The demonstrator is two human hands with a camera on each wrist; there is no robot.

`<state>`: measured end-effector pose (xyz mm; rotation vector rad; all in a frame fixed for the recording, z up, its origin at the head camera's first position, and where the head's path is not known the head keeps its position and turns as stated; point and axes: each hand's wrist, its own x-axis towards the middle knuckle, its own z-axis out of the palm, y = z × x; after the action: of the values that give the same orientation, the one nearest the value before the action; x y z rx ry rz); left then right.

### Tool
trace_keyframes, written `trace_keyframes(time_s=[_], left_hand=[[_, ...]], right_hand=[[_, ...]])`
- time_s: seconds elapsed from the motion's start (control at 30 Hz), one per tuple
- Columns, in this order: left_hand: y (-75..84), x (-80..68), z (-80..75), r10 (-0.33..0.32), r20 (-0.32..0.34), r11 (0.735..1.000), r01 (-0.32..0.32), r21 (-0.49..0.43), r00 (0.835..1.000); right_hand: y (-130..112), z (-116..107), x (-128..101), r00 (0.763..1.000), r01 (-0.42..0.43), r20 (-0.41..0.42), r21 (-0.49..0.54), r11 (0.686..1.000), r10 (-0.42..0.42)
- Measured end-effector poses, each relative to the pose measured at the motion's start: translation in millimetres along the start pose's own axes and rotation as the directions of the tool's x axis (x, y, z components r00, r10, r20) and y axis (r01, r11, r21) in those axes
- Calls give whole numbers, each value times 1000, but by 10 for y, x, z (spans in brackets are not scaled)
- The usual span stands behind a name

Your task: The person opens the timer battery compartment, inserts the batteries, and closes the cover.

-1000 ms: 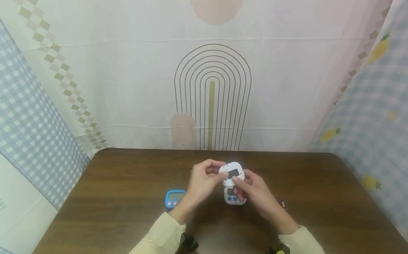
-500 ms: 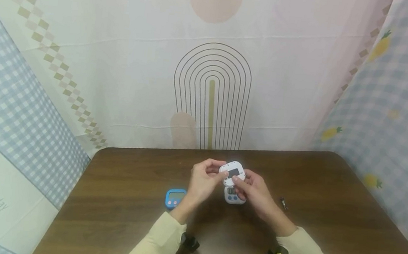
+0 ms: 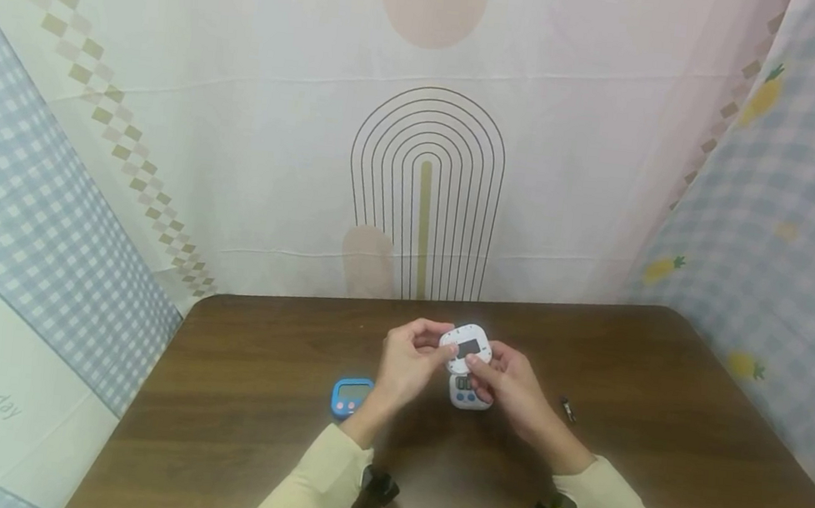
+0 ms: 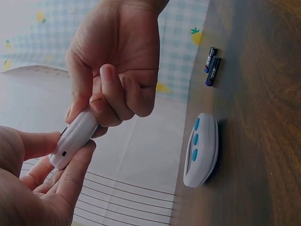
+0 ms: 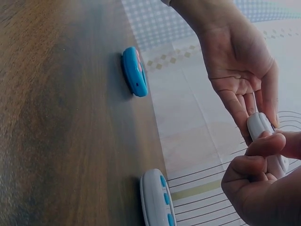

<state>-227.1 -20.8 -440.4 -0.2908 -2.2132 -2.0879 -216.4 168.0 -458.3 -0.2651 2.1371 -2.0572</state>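
The person's left hand [image 3: 404,363] and right hand [image 3: 518,391] each pinch a side of a rounded white gadget [image 3: 469,347], fingers drawn in against thumbs, up above the blue-buttoned white timer [image 3: 467,402] on the table [image 3: 241,386]. To that timer's left, as the person sees it, lies a blue timer [image 3: 351,393]; to its right, two batteries [image 4: 213,71].

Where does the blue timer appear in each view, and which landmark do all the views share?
Head: the blue timer sits below and slightly left of centre.
Left wrist: not in it.
Right wrist: the blue timer is above and slightly left of centre.
Shared landmark: the held white device.
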Motion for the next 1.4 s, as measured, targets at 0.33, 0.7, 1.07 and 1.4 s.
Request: trace_keyframes(time_s=[0.33,0.7,1.07,1.4], left_hand=[[-14,-2,1,11,4,1000,-11,4,1000],[13,-14,11,32,-13,999,-32,39,999],[17,17,-16,38,-26,998,-37,42,999],[-12,30,-2,55,-83,998,-54,24,995]], right_hand=[[18,-10,-2,1000,-6,2,2,1000,6],[29,-6,1,1000,-19,9,30,999,18],[10,-87,33,995,-89,52,41,995,87],[-8,-65,48,998,-2,-65,-14,1000,1]])
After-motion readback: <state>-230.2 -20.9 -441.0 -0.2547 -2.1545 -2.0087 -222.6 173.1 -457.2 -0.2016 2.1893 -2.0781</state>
